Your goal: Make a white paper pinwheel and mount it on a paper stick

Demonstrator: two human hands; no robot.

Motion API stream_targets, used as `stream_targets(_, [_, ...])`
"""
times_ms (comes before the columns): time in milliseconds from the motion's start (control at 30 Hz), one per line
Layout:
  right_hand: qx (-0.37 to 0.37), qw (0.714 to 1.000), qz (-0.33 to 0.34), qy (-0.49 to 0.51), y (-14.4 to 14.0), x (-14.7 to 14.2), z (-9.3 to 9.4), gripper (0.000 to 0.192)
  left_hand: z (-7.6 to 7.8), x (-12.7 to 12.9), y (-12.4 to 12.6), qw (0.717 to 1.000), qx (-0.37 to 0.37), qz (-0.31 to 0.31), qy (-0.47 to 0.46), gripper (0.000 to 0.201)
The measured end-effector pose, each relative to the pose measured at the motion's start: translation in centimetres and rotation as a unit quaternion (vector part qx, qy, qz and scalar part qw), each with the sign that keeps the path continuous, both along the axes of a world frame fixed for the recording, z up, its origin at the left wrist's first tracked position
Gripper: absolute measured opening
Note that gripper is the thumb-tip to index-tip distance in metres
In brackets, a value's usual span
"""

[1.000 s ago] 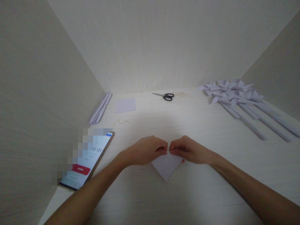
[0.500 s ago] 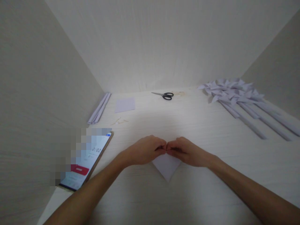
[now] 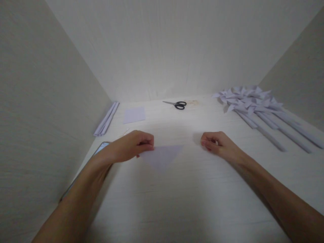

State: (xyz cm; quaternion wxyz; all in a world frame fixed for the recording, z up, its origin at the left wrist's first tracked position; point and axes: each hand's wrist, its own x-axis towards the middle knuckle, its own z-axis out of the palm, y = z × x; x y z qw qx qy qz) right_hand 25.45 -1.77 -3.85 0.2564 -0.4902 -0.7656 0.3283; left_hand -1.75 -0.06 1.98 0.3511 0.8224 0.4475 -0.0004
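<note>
A pale lilac paper folded into a triangle (image 3: 163, 156) lies flat on the light wooden table (image 3: 187, 202), its point toward me. My left hand (image 3: 133, 145) rests on the triangle's left corner with the fingers curled, pinching or pressing it. My right hand (image 3: 217, 143) sits on the table to the right of the paper, loosely closed, apart from it and holding nothing that I can see.
Black scissors (image 3: 177, 104) lie at the back middle. A small lilac paper square (image 3: 134, 114) and a bundle of paper strips (image 3: 106, 118) are at the back left. Several finished paper pinwheels (image 3: 255, 103) lie at the right. A phone (image 3: 100, 149) shows under my left forearm. Walls enclose three sides.
My hands, pinched together over the paper's top edge, have slid apart. The left one keeps the left corner; the right one has left the paper. My left arm now covers the phone.
</note>
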Motion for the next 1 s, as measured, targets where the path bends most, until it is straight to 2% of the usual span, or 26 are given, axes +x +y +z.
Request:
stream_targets(67, [0.023, 1.000, -0.010, 0.014, -0.4, -0.7, 0.5, 0.023, 0.0, 0.3, -0.2, 1.000, 0.006, -0.009, 0.003, 0.022])
stream_targets(267, [0.000, 0.991, 0.136, -0.009, -2.2, -3.4, 0.6, 0.020, -1.8, 3.2, -1.8, 0.994, 0.090, -0.064, -0.002, 0.020])
stream_targets(400, [-0.001, 0.991, 0.130, -0.009, -2.1, -2.7, 0.1, 0.020, -1.3, 2.9, -1.8, 0.996, 0.061, -0.069, 0.001, 0.022])
stream_targets(533, [-0.042, 0.996, 0.067, 0.050, -1.5, -1.6, -0.1, 0.023, 0.3, 0.8, -0.8, 0.997, 0.082, 0.001, -0.002, 0.024])
stream_targets(600, [-0.063, 0.992, 0.011, 0.107, -1.2, -1.4, -0.2, 0.024, 0.7, 0.0, -0.2, 0.992, 0.102, 0.069, -0.030, 0.023])
stream_targets(633, [-0.070, 0.987, -0.023, 0.143, -1.1, -1.4, -0.3, 0.024, 0.7, -0.1, 0.0, 0.986, 0.100, 0.113, -0.071, 0.023])
stream_targets(667, [-0.075, 0.979, -0.057, 0.181, -1.1, -1.5, -0.5, 0.024, 0.4, 0.0, 0.2, 0.970, 0.103, 0.177, -0.131, 0.022])
stream_targets(700, [-0.078, 0.969, -0.086, 0.217, -1.0, -1.6, -0.6, 0.024, 0.0, 0.3, 0.4, 0.942, 0.105, 0.242, -0.209, 0.023])
stream_targets(733, [-0.080, 0.960, -0.107, 0.247, -1.0, -1.9, -0.8, 0.023, -0.6, 0.9, 0.4, 0.912, 0.086, 0.280, -0.288, 0.027])
stream_targets(800, [-0.086, 0.948, -0.126, 0.281, -1.0, -2.5, -1.1, 0.023, -2.1, 2.5, 0.1, 0.872, -0.020, 0.282, -0.399, 0.038])
stream_targets(867, [-0.085, 0.948, -0.132, 0.278, -1.2, -3.1, -1.3, 0.023, -3.7, 4.3, -0.4, 0.849, -0.121, 0.280, -0.433, 0.047])
stream_targets(933, [-0.080, 0.953, -0.131, 0.262, -1.5, -3.7, -1.4, 0.023, -4.9, 5.8, -1.2, 0.843, -0.151, 0.283, -0.432, 0.049])
stream_targets(1000, [-0.079, 0.956, -0.120, 0.255, -1.7, -4.0, -1.5, 0.024, -5.5, 6.7, -1.9, 0.846, -0.144, 0.298, -0.418, 0.044])
